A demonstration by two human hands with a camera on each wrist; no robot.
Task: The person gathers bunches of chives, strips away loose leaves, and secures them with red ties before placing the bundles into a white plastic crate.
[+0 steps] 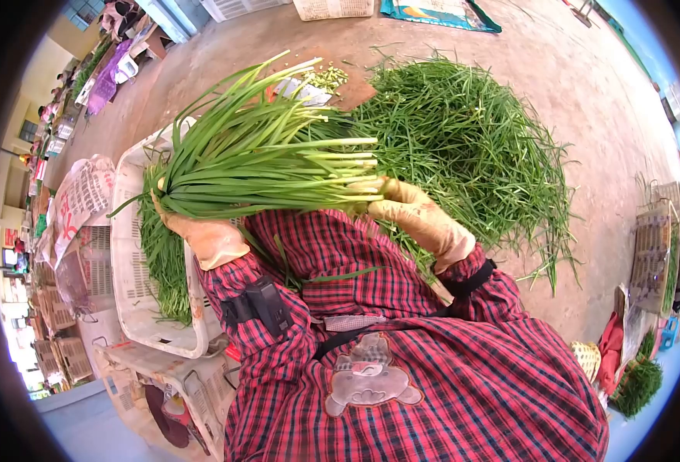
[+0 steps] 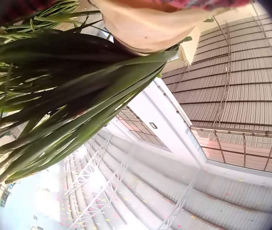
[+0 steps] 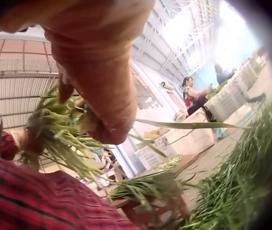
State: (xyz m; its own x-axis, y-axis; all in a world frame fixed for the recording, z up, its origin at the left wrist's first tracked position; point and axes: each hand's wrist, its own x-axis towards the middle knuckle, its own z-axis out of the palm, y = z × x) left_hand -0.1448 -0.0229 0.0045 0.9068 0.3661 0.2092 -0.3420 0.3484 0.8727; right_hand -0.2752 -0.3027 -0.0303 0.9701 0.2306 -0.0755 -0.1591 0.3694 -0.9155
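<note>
A thick bunch of garlic chives [image 1: 255,181] lies level above the lap, its green leaves to the left and pale stem ends to the right. My gloved left hand [image 1: 205,237] grips it from below near the leaf end; in the left wrist view the glove [image 2: 145,26] partly hides behind drooping leaves. At the stem ends, my gloved right hand [image 1: 421,215] pinches stems between thumb and fingers. The right wrist view shows these fingers [image 3: 109,127] curled, with a single long leaf [image 3: 188,124] sticking out past them.
A large heap of loose chives [image 1: 463,131] spreads on the floor ahead and right. At the left stands a white plastic crate [image 1: 128,300] with chives inside. Another bunch [image 3: 148,189] rests on a low wooden stool [image 3: 140,213]. Pale trimmings [image 1: 326,77] lie beyond.
</note>
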